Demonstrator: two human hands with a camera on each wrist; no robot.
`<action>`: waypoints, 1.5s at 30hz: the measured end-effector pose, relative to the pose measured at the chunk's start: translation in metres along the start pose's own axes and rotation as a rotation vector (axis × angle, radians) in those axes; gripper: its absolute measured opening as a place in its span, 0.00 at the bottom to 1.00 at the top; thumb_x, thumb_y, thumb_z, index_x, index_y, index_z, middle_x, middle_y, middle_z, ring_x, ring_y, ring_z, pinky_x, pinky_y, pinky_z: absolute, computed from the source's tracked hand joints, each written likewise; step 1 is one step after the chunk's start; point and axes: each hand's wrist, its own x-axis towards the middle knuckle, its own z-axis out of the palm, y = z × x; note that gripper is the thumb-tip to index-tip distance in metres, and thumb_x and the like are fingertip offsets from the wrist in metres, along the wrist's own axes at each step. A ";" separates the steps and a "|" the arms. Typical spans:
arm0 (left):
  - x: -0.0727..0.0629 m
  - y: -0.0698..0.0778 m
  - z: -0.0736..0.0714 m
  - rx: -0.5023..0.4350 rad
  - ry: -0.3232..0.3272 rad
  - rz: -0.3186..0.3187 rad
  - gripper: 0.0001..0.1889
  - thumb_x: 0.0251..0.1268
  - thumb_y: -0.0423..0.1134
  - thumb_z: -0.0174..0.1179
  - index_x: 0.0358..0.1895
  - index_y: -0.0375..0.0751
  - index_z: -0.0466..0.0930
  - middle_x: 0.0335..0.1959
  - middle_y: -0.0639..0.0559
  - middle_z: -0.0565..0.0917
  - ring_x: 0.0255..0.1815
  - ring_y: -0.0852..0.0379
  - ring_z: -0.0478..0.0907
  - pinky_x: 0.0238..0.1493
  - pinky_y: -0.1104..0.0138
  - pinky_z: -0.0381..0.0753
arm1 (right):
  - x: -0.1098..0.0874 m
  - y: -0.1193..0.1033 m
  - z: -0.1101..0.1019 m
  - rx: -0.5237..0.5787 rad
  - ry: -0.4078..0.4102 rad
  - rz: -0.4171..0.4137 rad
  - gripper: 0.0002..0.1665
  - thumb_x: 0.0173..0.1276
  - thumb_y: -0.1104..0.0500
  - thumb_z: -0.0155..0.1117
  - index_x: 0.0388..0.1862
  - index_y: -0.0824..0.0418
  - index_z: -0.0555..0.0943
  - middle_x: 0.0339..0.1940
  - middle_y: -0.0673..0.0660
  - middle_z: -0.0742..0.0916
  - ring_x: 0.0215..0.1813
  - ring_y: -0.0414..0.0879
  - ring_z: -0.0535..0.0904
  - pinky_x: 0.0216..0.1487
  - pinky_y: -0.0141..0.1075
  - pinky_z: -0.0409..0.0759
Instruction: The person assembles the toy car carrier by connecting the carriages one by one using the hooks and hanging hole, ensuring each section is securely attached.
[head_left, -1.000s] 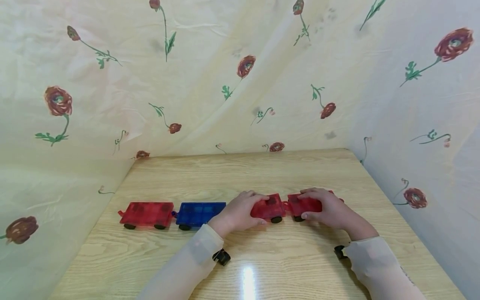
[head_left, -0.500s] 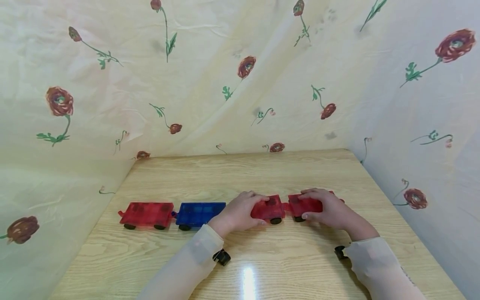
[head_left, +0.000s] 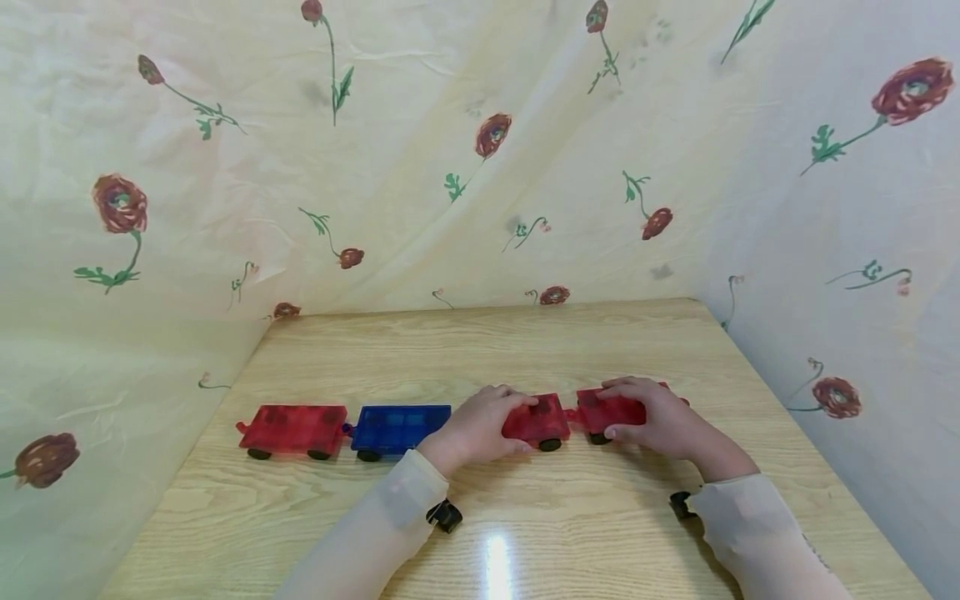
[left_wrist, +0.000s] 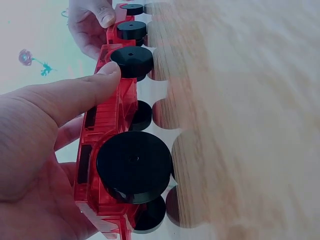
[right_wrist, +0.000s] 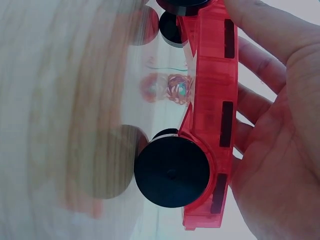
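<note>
My left hand [head_left: 476, 425] grips a red see-through toy train car [head_left: 542, 421], thumb on the near side and fingers on the far side. To its right, my right hand [head_left: 663, 421] holds a second red toy train car [head_left: 618, 408] the same way. A small red coupling [head_left: 572, 415] spans the gap between the two cars; whether it is hooked I cannot tell. Black wheels [left_wrist: 134, 167] show under the left car in the left wrist view. In the right wrist view, a black wheel [right_wrist: 172, 171] sits close to the table surface. My hands hide the outer parts of both cars.
Farther left on the wooden table [head_left: 480, 350] stand another red car [head_left: 296, 429] and a blue car [head_left: 401, 425], end to end. My left forearm partly covers the blue one. A flowered cloth [head_left: 405, 150] hangs behind and at both sides.
The right end of the red car in my left hand has shifted slightly toward me. Both hands keep their grip and stay almost in place; the other cars have not moved.
</note>
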 end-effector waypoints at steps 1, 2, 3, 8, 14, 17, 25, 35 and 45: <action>0.000 0.000 0.000 0.001 -0.001 0.000 0.40 0.63 0.57 0.74 0.78 0.64 0.70 0.69 0.57 0.76 0.72 0.51 0.69 0.70 0.54 0.75 | 0.000 0.000 0.000 -0.002 0.001 -0.003 0.36 0.62 0.47 0.82 0.69 0.49 0.82 0.73 0.61 0.77 0.74 0.66 0.68 0.67 0.65 0.73; 0.000 0.000 0.001 0.002 -0.003 -0.001 0.40 0.63 0.57 0.74 0.78 0.64 0.70 0.69 0.57 0.76 0.72 0.50 0.69 0.70 0.53 0.75 | 0.000 0.000 0.000 -0.003 0.002 -0.001 0.36 0.62 0.47 0.82 0.69 0.49 0.82 0.73 0.60 0.77 0.74 0.66 0.69 0.67 0.65 0.73; 0.001 0.000 0.001 0.004 -0.003 -0.003 0.40 0.63 0.57 0.74 0.78 0.64 0.70 0.69 0.57 0.75 0.72 0.50 0.69 0.70 0.53 0.74 | 0.000 0.000 0.000 -0.005 0.004 -0.001 0.36 0.62 0.47 0.82 0.68 0.49 0.82 0.73 0.60 0.77 0.74 0.66 0.69 0.67 0.65 0.73; 0.001 0.000 0.000 0.002 -0.004 -0.006 0.40 0.63 0.56 0.75 0.78 0.64 0.69 0.71 0.56 0.75 0.74 0.49 0.68 0.71 0.52 0.74 | 0.000 0.001 0.000 -0.003 0.001 0.003 0.36 0.62 0.47 0.82 0.69 0.48 0.82 0.73 0.59 0.78 0.74 0.65 0.69 0.68 0.64 0.73; 0.000 0.000 -0.001 0.011 -0.006 0.013 0.40 0.62 0.56 0.75 0.78 0.64 0.69 0.72 0.57 0.74 0.75 0.48 0.68 0.72 0.51 0.72 | -0.001 0.002 -0.002 -0.013 -0.001 -0.002 0.34 0.61 0.46 0.83 0.67 0.48 0.83 0.70 0.59 0.80 0.71 0.64 0.72 0.64 0.62 0.77; -0.001 0.000 -0.001 0.008 -0.003 0.024 0.40 0.62 0.56 0.75 0.78 0.63 0.70 0.71 0.58 0.75 0.73 0.50 0.70 0.72 0.52 0.72 | -0.002 0.002 -0.003 -0.017 -0.004 -0.004 0.34 0.60 0.47 0.83 0.66 0.49 0.84 0.68 0.58 0.81 0.68 0.63 0.74 0.62 0.60 0.80; -0.001 -0.002 -0.002 -0.004 0.004 0.031 0.39 0.62 0.55 0.75 0.77 0.63 0.72 0.69 0.59 0.75 0.71 0.53 0.72 0.72 0.56 0.73 | -0.003 -0.002 -0.007 -0.017 -0.002 -0.028 0.33 0.60 0.51 0.84 0.64 0.52 0.85 0.65 0.58 0.83 0.67 0.63 0.76 0.62 0.61 0.79; -0.001 -0.003 -0.001 0.017 0.001 0.029 0.39 0.62 0.55 0.75 0.77 0.63 0.72 0.70 0.57 0.75 0.72 0.52 0.72 0.72 0.55 0.73 | -0.004 -0.003 -0.010 -0.021 -0.011 -0.028 0.33 0.59 0.51 0.85 0.63 0.54 0.85 0.66 0.59 0.83 0.67 0.64 0.76 0.61 0.59 0.80; -0.005 -0.005 -0.006 0.021 -0.006 0.024 0.42 0.61 0.56 0.76 0.79 0.65 0.68 0.76 0.55 0.70 0.76 0.49 0.67 0.74 0.52 0.70 | -0.003 -0.004 -0.011 -0.026 -0.023 -0.024 0.36 0.59 0.49 0.85 0.66 0.55 0.83 0.69 0.62 0.81 0.68 0.65 0.75 0.63 0.61 0.79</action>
